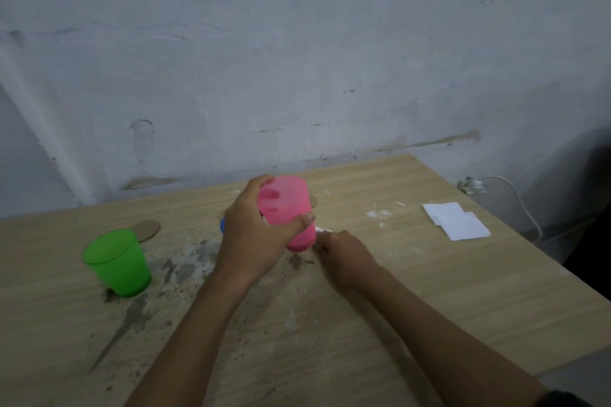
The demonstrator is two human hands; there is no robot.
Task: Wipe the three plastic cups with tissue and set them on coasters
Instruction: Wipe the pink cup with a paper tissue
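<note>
My left hand (251,235) grips a pink plastic cup (286,205) above the middle of the table, tilted with its mouth pointing away from me. My right hand (344,253) is just right of the cup's base and pinches a bit of white tissue (322,230), mostly hidden by the fingers. A green cup (115,263) stands upright at the left. Behind my left hand a sliver of a blue cup (222,225) shows. One brown round coaster (147,230) lies behind the green cup; another coaster (313,200) peeks out behind the pink cup.
A small stack of white folded tissues (458,220) lies at the right of the wooden table (429,291). The tabletop carries grey stains and white specks. A white cable (515,198) hangs past the table's right edge. A rough white wall stands behind.
</note>
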